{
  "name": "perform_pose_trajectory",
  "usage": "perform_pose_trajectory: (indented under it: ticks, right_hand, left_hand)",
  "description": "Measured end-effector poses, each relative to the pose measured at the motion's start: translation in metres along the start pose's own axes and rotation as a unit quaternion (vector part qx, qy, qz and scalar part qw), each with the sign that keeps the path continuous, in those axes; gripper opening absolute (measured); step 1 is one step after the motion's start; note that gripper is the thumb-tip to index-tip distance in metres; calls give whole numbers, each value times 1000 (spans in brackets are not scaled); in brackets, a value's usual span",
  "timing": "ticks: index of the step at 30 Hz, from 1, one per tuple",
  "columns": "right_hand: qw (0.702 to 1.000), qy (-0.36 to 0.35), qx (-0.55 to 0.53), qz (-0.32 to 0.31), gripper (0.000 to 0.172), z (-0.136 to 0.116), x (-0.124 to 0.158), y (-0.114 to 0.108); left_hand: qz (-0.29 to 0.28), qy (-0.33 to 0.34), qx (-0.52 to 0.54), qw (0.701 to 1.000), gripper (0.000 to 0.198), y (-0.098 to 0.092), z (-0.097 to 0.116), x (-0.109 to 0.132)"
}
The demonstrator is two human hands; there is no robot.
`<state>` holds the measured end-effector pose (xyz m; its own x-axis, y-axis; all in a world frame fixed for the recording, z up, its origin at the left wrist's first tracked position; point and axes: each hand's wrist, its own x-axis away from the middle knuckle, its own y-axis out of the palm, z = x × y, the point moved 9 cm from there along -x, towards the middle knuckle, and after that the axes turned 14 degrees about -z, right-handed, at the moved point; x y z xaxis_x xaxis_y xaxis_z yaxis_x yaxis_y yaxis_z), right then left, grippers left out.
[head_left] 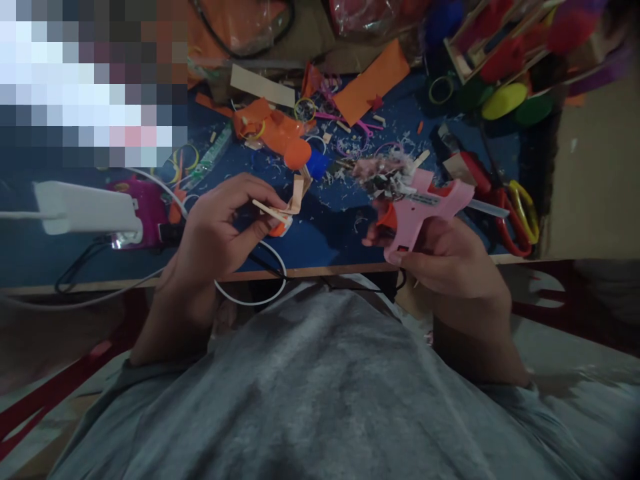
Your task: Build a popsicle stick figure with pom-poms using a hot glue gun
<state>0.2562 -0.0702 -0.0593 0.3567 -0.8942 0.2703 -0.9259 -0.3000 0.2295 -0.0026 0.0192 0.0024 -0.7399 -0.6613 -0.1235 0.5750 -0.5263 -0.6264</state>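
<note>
Between the thumb and fingers of my left hand [225, 223] is a small craft piece [297, 193] made of flat wooden sticks. An orange disc [297, 155] and a blue cap [317, 164] show at its far end, and an orange and white bit sits by my fingertips. My right hand [450, 257] is wrapped round the handle of a pink glue gun [415, 207]. Its nozzle end points left toward the craft piece, apart from it, and is matted with paper shreds. A clear glue stick [487, 208] juts from its back.
Paper scraps and shreds litter the blue tabletop [340, 243]. Red-handled scissors [515, 220] and a cutter knife [465, 160] lie at right. At left are a white charger [90, 208] in a purple socket block [150, 213] and loose cables. A cardboard box [595, 173] stands far right.
</note>
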Motion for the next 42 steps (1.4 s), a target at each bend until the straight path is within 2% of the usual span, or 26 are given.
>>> perform_pose_trajectory:
  ticks: [2, 4, 6, 9, 12, 14, 15, 16, 17, 19, 20, 22, 23, 24, 26, 29, 37, 40, 42]
  right_hand:
    - [998, -20, 31, 55, 45, 2, -1, -17]
    - [990, -64, 87, 86, 43, -2, -6, -31]
    - [977, -98, 144, 124, 49, -6, -11, -44]
    - [956, -125, 200, 176, 50, -13, -11, -55]
    - [930, -126, 248, 239, 42, -26, 3, -59]
    - [903, -95, 299, 293, 36, -38, 20, -61]
    - [876, -89, 332, 339, 31, -48, 32, -62]
    - [856, -61, 385, 340, 27, -54, 35, -57]
    - [823, -67, 435, 360, 20, -65, 40, -50]
    - [777, -111, 520, 337, 11, -80, 35, -22]
    - [781, -141, 536, 286, 9, -81, 25, -4]
    - [824, -174, 519, 146, 8, -70, -4, 35]
    - [834, -179, 514, 95, 12, -63, -17, 52]
    - [839, -177, 511, 62, 16, -55, -28, 67]
    - [840, -161, 516, 39, 22, -43, -45, 85]
    - [833, -160, 527, 51, 24, -37, -56, 95]
    - [803, -209, 552, 82, 17, -40, -55, 99]
    - [804, -218, 548, 72, 17, -42, -55, 100]
    - [813, -222, 535, 66, 16, -43, -55, 99]
  left_hand:
    - [-5, 14, 1, 1000, 13, 2, 0, 1]
    - [-8, 22, 9, 1000, 15, 4, 0, 2]
    - [-5, 13, 18, 1000, 16, 5, -1, 3]
    - [2, -6, 23, 1000, 14, 4, -2, 5]
    - [4, -8, 17, 1000, 11, 4, -2, 8]
    - [4, -21, 25, 999, 11, 4, -7, 11]
    - [5, -30, 34, 999, 12, 5, -10, 12]
    - [7, -37, 41, 998, 12, 5, -12, 13]
    - [10, -41, 45, 998, 13, 5, -13, 13]
    - [13, -41, 45, 998, 12, 6, -12, 14]
    - [16, -41, 45, 998, 11, 6, -11, 13]
    - [20, -44, 43, 998, 11, 6, -9, 13]
    - [23, -47, 43, 998, 11, 6, -8, 13]
    - [26, -50, 41, 998, 11, 5, -8, 13]
    - [23, -55, 35, 998, 12, 5, -8, 13]
    - [14, -51, 30, 998, 13, 5, -9, 13]
    - [11, -21, 24, 999, 17, 4, 4, 10]
    - [4, -52, 11, 999, 25, 5, 3, 10]
    - [16, -46, 11, 999, 24, 4, 5, 11]
